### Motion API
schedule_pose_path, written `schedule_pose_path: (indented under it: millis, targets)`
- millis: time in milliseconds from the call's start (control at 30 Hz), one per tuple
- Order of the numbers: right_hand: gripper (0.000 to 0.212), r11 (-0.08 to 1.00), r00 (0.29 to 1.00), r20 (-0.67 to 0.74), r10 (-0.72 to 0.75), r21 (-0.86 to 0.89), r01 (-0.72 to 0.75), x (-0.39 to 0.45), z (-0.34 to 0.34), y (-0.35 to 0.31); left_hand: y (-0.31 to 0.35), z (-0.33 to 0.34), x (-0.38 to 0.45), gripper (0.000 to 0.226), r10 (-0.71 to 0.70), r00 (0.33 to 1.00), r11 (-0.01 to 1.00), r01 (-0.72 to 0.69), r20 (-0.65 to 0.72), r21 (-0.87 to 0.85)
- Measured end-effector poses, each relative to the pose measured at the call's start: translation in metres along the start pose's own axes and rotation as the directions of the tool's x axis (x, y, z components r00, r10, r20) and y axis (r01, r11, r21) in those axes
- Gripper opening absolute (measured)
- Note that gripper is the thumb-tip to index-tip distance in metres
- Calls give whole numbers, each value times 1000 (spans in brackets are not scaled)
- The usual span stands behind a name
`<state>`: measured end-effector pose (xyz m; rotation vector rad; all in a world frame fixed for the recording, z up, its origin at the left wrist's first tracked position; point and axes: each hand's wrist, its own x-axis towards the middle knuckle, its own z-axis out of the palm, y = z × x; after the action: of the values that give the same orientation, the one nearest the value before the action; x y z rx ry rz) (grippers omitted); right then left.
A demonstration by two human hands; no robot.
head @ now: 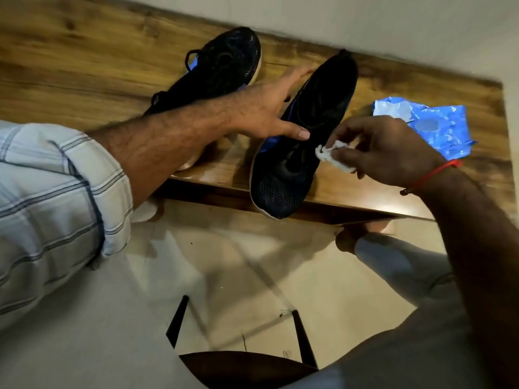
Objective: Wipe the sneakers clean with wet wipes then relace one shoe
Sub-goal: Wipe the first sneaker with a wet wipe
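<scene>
Wooden tabletop (92, 66) against a pale wall, two black sneakers on it: one (222, 66) upper centre, one (306, 141) mid-frame, toe overhanging the near edge. Left hand (266, 110) spread wide over the nearer sneaker; right hand (384, 153) pinches a crumpled white wipe (328, 155) beside its laces. Blue wipes packet (438, 127) at right.

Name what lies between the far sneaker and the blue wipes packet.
In the head view, the near sneaker lies between far sneaker and wipes packet.

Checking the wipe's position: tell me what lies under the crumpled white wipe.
The crumpled white wipe, pinched by the right hand, sits over the nearer black mesh sneaker; contact is hidden.
</scene>
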<state>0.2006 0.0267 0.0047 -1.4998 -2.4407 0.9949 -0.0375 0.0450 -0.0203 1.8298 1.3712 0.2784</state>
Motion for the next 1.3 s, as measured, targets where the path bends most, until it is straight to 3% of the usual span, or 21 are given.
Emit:
schedule_pose_path:
  millis: [100,233,333,467,533,633,700,767,833,900,967,1033,1100,1233,1300]
  targets:
    - [10,989,989,54,-135,69,132,-5,12,-22,-5,10,1,113,25,1000,998,-25,3,58]
    - [16,940,948,28,-318,-125,318,-6,59,-41,-12,26,-1,110,16,998,990,-7,-61,139]
    - [24,945,964,58,-261,-187,267,-2,83,-43,-13,30,-2,109,-13,993,978,37,-117,206]
    - [22,946,980,-15,-198,-265,187,2,86,-41,-18,13,1,116,-3,998,986,-7,59,167]
    - [22,940,985,15,-173,-297,169,2,84,-42,-20,12,-1,123,-19,997,978,2,75,209]
    - [18,913,961,200,-193,-322,251,4,76,-46,-23,25,-3,128,-40,999,944,38,0,327]
    - [18,874,914,363,-180,-368,319,0,66,-50,-24,29,-2,130,-32,999,940,33,-9,339]
    - [17,862,884,441,-157,-376,341,-4,60,-52,-25,26,-2,129,-37,999,942,36,-4,333]
    - [16,876,899,389,-203,-338,344,-5,61,-50,-24,23,-2,127,-37,999,939,37,-5,342]
    - [13,906,944,234,-232,-302,297,-1,70,-45,-20,23,-3,125,-37,999,931,36,-5,363]
    - [15,929,977,86,-195,-302,212,4,81,-43,-18,22,-2,123,-45,999,923,41,1,383]
    - [18,932,988,37,-147,-328,151,8,89,-44,-17,21,-2,121,-46,999,917,43,-3,397]
    - [18,922,982,101,-162,-339,187,10,88,-48,-15,22,-4,119,-40,999,907,51,-35,418]
    - [14,895,907,371,-198,-308,322,7,77,-55,-16,28,-6,121,-22,997,888,56,-81,456]
    - [12,900,911,367,-189,-305,310,8,79,-54,-17,28,-6,121,-19,996,892,54,-82,449]
